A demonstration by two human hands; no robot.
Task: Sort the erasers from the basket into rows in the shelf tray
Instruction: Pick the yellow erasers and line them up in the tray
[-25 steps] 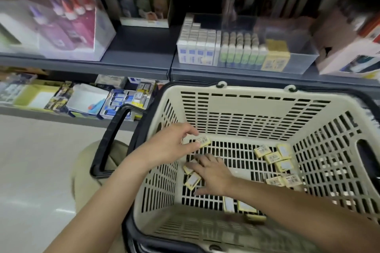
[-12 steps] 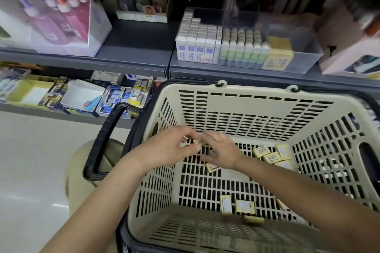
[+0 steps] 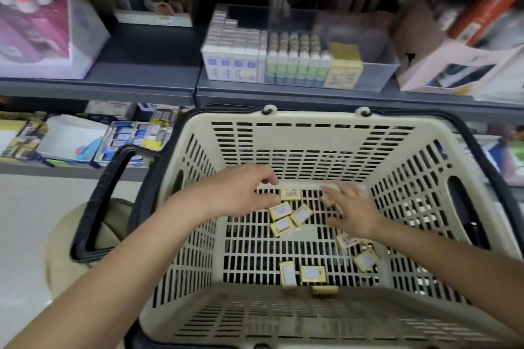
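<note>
The beige slotted basket (image 3: 312,117) holds several small yellow erasers with white labels. Three lie in a cluster (image 3: 286,217) mid-floor, others lie near the front (image 3: 312,273) and right (image 3: 365,259). My left hand (image 3: 238,193) hovers inside the basket, its thumb and fingers loosely curved with a gap between them. One eraser (image 3: 290,194) lies just beyond its fingertips. My right hand (image 3: 351,207) reaches in with straight, spread fingers that rest on another eraser (image 3: 329,201). The clear shelf tray (image 3: 377,65) above holds rows of white-blue, green and yellow erasers (image 3: 344,68).
The basket's black handle (image 3: 105,201) hangs down on the left. Boxes of stationery fill the grey shelf (image 3: 141,65) on both sides of the tray, and a lower shelf (image 3: 85,144) holds more packs. Pale floor lies at the left.
My hands met near the basket's back wall, then parted. The left hand no longer pinches an eraser, and several erasers now lie under it. The right hand moved right.
</note>
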